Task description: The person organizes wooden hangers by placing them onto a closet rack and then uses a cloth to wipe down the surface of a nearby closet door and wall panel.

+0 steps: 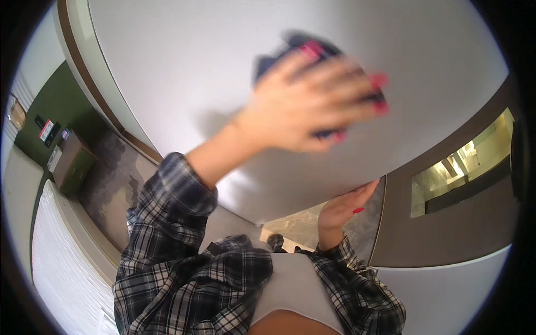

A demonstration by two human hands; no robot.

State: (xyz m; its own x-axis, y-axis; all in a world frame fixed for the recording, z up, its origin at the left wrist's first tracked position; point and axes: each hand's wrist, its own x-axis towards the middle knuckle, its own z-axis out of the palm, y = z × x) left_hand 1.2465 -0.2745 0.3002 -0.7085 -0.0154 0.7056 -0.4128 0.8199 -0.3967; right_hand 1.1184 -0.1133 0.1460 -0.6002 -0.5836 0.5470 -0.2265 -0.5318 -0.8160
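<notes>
A large white panel (176,63), apparently a door, fills the upper view in front of me. My left hand (301,100) is blurred and spread over a dark cloth (335,48), pressing it to the panel's face. Red nails show around the cloth, while the palm hides most of it. Lower right, my right hand (341,209) holds the panel's lower right edge. Its fingertips are partly hidden by that edge, and the thumb points sideways.
At left is a bed with white bedding (67,259), near a dark green bedside cabinet (75,167) with small items on it. A brown frame strip (79,58) runs beside the panel. To the right stands a brown unit (398,234) with a lit glass or mirrored section (456,167).
</notes>
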